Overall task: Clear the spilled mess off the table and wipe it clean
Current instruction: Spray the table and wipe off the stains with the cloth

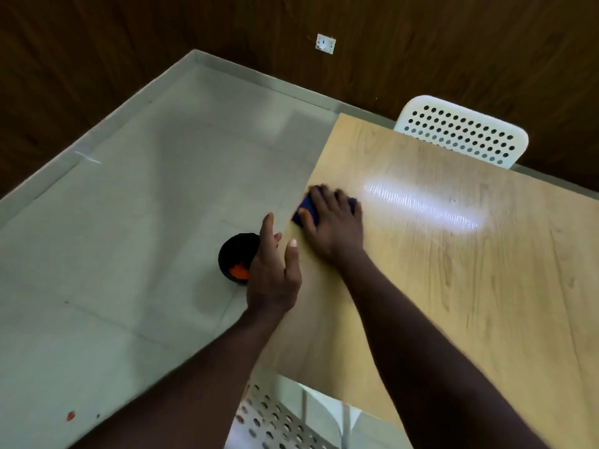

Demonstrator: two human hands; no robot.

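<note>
Two grips are shown at work along the 9 o'clock edge of the tabletop (453, 286), where a blue cloth (306, 207) is pressed flat beneath the right grip (334, 225), its fingers spread and laid straight over the fabric rather than curled round it. The left grip (275, 270) is held released and lightly cupped at about 7 o'clock of the cloth, right against the tabletop's rim, with nothing seen in it. A black bin (236, 254) is set on the floor (129, 222) just at 9 o'clock of that grip, an orange scrap (238, 271) lying inside. The step in hand is judged to be a final wipe toward the edge. It would be best done with even pressure kept through the whole palm, strokes drawn toward 9 o'clock, and the cupped grip kept just below the rim so that anything swept off is caught and not dropped. An orange fleck (70, 415) is seen on the floor at 7 o'clock, which suggests how easily bits can be scattered. No mess can be made out on the wood itself, though blur limits certainty.
</note>
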